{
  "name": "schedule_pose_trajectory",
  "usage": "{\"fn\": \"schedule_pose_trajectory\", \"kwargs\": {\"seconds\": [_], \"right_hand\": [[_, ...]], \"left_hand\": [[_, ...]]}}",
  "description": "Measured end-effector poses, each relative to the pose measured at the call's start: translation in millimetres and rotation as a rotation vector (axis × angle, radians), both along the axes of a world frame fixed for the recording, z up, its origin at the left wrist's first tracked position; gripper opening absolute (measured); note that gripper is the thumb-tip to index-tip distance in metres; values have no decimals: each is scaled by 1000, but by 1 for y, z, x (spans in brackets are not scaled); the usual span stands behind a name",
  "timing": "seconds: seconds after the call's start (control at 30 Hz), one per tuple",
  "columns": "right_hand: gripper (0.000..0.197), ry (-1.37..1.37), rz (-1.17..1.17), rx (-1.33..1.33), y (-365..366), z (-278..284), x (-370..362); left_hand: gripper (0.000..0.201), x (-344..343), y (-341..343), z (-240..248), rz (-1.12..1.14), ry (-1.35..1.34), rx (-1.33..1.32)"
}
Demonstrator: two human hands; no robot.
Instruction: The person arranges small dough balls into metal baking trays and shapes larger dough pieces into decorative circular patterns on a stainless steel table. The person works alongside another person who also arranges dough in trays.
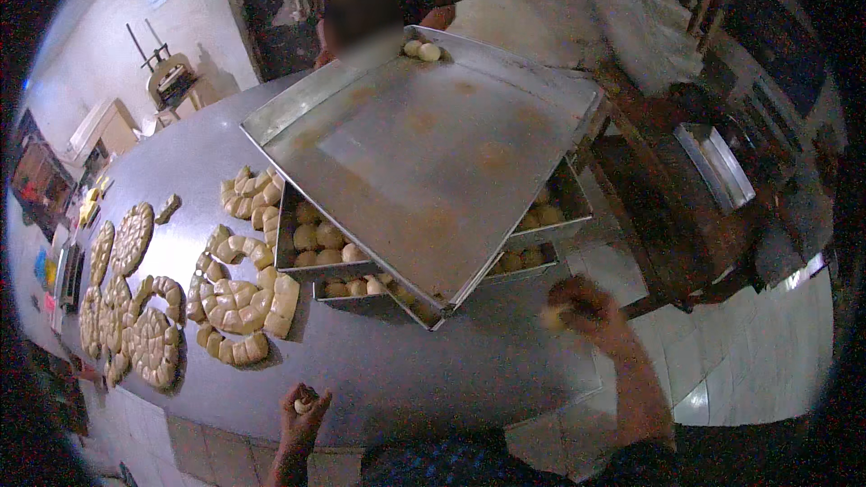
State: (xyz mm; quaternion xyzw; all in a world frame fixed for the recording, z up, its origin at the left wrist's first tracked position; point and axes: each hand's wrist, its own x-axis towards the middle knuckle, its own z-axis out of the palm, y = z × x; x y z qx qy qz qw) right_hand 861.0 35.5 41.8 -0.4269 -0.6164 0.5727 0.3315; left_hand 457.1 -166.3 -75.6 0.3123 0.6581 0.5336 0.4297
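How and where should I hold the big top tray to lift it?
Probably take the tray by its raised rim near the left and right corners, coming in from those sides. It sits turned across the trays below, so those corners stick out. Perhaps keep it level: dough balls sit in its far corner.

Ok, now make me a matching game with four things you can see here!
1. left hand
2. topmost tray
3. segmented dough
4. metal machine with rods

A. back by the white wall
B. holding a small pale piece
C. has dough balls in its far corner
D. lying on the table, toward the left

Pairs: 1-B, 2-C, 3-D, 4-A
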Motion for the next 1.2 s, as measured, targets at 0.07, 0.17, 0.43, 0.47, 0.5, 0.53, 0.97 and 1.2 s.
{"fn": "schedule_pose_trajectory", "kwargs": {"seconds": [0.07, 0.17, 0.43, 0.47, 0.5, 0.53, 0.97, 1.2], "right_hand": [[36, 137, 172, 218, 26, 65, -34], [52, -98, 266, 480, 60, 126, -93], [45, -279, 533, 460, 71, 136, -131], [44, -159, 421, 371, 57, 147, -128], [44, -59, 278, 290, 41, 153, -124], [44, 106, 528, 379, 32, 137, -127], [38, -1151, 149, 982, -137, -116, -122], [35, -859, -252, 604, -113, -147, -181]], "left_hand": [[21, 21, 3, 28, -13, -61, -128], [20, 51, 26, 43, -168, -121, -82], [19, 32, 25, 35, -104, -478, 89], [24, 28, 23, 45, -210, -174, -65], [29, 27, 29, 57, -344, 124, -207], [35, 28, 35, 64, -470, 431, -340], [40, -59, 25, 58, -874, -291, -207], [32, -80, 27, 38, -834, -146, -165]]}}
